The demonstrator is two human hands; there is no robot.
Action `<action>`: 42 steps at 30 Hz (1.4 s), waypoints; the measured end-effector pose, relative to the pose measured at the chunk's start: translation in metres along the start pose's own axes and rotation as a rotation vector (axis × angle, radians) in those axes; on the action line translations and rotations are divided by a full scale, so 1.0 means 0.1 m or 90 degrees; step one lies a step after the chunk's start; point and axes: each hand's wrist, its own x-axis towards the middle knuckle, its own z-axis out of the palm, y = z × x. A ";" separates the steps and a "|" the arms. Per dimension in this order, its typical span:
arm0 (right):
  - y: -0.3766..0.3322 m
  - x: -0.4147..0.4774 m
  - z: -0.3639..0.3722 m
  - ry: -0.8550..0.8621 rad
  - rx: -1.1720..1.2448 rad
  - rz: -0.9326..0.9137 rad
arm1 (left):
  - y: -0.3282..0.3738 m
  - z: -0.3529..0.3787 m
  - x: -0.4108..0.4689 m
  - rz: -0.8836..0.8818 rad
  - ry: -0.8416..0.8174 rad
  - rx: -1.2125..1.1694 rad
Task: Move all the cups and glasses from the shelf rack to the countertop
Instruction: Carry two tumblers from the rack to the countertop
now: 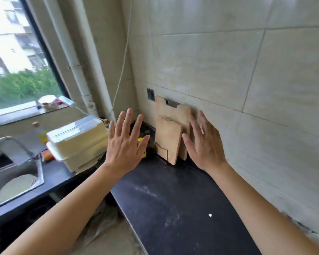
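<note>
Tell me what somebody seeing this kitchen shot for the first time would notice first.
The left hand and right hand fill the middle, raised with fingers spread and holding nothing. Between them, two pale wooden cutting boards stand on edge against the beige tiled wall, in the corner of the dusty black countertop. Further left, a cream plastic lidded box sits beside the steel sink.

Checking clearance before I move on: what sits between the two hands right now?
In the head view, two wooden cutting boards lean on edge against the tiled wall, between the open left hand and right hand.
</note>
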 end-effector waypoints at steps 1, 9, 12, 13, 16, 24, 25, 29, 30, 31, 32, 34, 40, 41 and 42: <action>-0.29 0.12 0.13 -0.003 0.012 -0.031 | -0.30 -0.13 -0.13 -0.030 0.010 0.018; -3.19 0.77 1.48 0.011 0.116 -0.240 | -2.93 -1.43 -1.56 -0.256 0.068 0.178; -4.49 0.85 1.97 0.024 0.171 -0.320 | -3.82 -2.02 -2.14 -0.324 0.077 0.248; -4.92 0.86 2.08 0.018 0.193 -0.339 | -4.07 -2.22 -2.34 -0.355 0.080 0.269; -6.08 0.84 2.35 -0.002 0.266 -0.399 | -4.68 -2.72 -2.88 -0.457 0.097 0.313; -8.26 0.65 2.97 -0.041 0.403 -0.551 | -5.80 -3.46 -4.04 -0.625 0.092 0.447; -8.47 0.61 3.06 -0.054 0.414 -0.565 | -5.92 -3.49 -4.15 -0.645 0.089 0.454; -9.27 0.54 3.52 -0.108 0.455 -0.592 | -6.52 -3.48 -4.52 -0.703 0.066 0.472; -9.45 0.56 3.66 -0.113 0.463 -0.599 | -6.71 -3.46 -4.58 -0.711 0.060 0.472; -9.64 0.60 3.80 -0.117 0.472 -0.605 | -6.92 -3.45 -4.63 -0.716 0.052 0.472; -9.82 0.65 3.95 -0.119 0.481 -0.608 | -7.14 -3.43 -4.66 -0.721 0.044 0.475; -10.17 0.80 4.25 -0.126 0.496 -0.605 | -7.60 -3.42 -4.65 -0.748 0.025 0.475; -11.25 1.45 4.87 -0.165 0.533 -0.608 | -8.96 -3.64 -4.48 -0.748 0.009 0.464; -11.43 1.54 4.95 -0.167 0.540 -0.605 | -9.13 -3.70 -4.48 -0.742 0.024 0.466; -11.60 1.61 5.02 -0.168 0.544 -0.599 | -9.29 -3.76 -4.48 -0.744 0.043 0.464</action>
